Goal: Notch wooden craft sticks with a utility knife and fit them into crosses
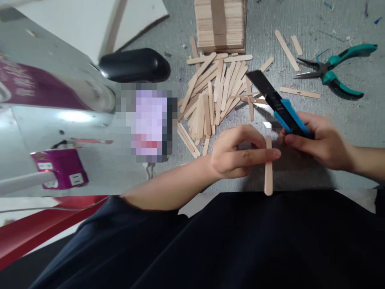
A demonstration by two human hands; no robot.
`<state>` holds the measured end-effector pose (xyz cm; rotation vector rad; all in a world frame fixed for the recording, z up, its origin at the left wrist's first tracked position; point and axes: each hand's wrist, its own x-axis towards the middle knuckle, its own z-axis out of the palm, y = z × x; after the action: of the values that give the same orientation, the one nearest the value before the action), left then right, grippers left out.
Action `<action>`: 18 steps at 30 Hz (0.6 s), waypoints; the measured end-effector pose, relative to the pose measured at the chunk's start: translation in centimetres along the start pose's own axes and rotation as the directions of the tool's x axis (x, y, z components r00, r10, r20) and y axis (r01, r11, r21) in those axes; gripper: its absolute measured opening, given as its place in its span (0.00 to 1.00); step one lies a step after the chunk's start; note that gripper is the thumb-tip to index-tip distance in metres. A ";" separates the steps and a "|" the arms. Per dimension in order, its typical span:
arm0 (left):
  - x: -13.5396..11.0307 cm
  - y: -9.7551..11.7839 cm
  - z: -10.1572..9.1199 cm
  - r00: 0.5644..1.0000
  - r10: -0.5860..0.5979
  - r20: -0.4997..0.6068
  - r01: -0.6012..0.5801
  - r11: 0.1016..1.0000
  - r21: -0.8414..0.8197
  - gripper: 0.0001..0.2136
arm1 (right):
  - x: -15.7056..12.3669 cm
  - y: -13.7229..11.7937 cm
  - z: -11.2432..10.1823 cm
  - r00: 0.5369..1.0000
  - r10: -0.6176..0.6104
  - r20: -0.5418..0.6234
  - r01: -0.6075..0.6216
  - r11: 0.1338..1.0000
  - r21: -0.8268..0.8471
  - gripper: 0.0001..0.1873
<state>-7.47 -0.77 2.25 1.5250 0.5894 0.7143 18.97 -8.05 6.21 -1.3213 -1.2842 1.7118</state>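
My left hand (pixel 237 154) pinches a single wooden craft stick (pixel 268 176) that stands roughly upright on the grey floor; the index finger lies stretched across it. My right hand (pixel 319 142) is closed round a black and blue utility knife (pixel 278 104). The knife's long black end points up and left, over a loose pile of sticks. Both hands meet just above my dark-clothed lap.
A loose heap of craft sticks (pixel 210 96) lies ahead, with a stacked bundle of sticks (pixel 220 25) behind it. Teal-handled pliers (pixel 333 70) lie at the right. A silver and purple object (pixel 51 120) fills the left, with a black oblong thing (pixel 135 65) by it.
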 end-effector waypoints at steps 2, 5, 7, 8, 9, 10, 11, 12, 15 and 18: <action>0.3 0.0 0.2 0.999 0.031 0.024 -0.031 0.999 -0.014 0.09 | 0.7 -0.3 0.6 0.997 0.075 0.027 -0.078 0.988 0.132 0.17; 0.6 0.2 1.2 0.997 0.042 0.059 -0.043 0.999 0.018 0.09 | 1.3 -0.2 1.2 0.997 0.082 -0.013 -0.077 0.973 0.220 0.25; 0.4 0.4 2.1 0.999 0.043 0.010 -0.043 0.996 0.077 0.06 | 1.5 -0.1 1.3 0.997 0.062 -0.039 -0.052 0.974 0.222 0.28; 0.2 0.4 2.4 0.997 0.055 -0.054 -0.050 0.995 0.089 0.05 | 1.6 0.0 1.3 0.997 0.049 -0.066 -0.035 0.978 0.205 0.29; 0.0 0.4 2.7 0.986 0.057 -0.155 -0.046 0.996 0.076 0.06 | 1.6 0.0 1.2 0.994 0.034 -0.103 -0.015 0.984 0.175 0.29; -0.2 0.4 2.9 0.973 0.036 -0.226 -0.032 0.999 0.024 0.08 | 1.6 -0.1 1.1 0.988 0.010 -0.152 0.011 0.991 0.137 0.29; -0.4 0.5 3.0 0.969 -0.020 -0.247 0.001 0.997 -0.077 0.12 | 1.7 -0.3 0.9 0.979 -0.023 -0.203 0.041 0.995 0.088 0.29; -0.4 0.6 3.0 0.972 -0.102 -0.211 0.060 0.978 -0.198 0.17 | 1.7 -0.6 0.8 0.966 -0.064 -0.252 0.073 0.997 0.024 0.29; -0.3 1.2 2.6 0.941 -0.324 0.098 0.334 0.844 -0.420 0.25 | 1.5 -1.8 0.5 0.914 -0.208 -0.347 0.139 0.967 -0.214 0.26; -0.2 1.6 2.5 0.867 -0.429 0.253 0.497 0.778 -0.383 0.24 | 1.2 -2.8 0.6 0.882 -0.307 -0.356 0.157 0.906 -0.393 0.19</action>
<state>-5.80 -2.76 3.75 0.9426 0.6104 0.3079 17.78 -6.27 8.41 -1.5502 -1.4662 0.9880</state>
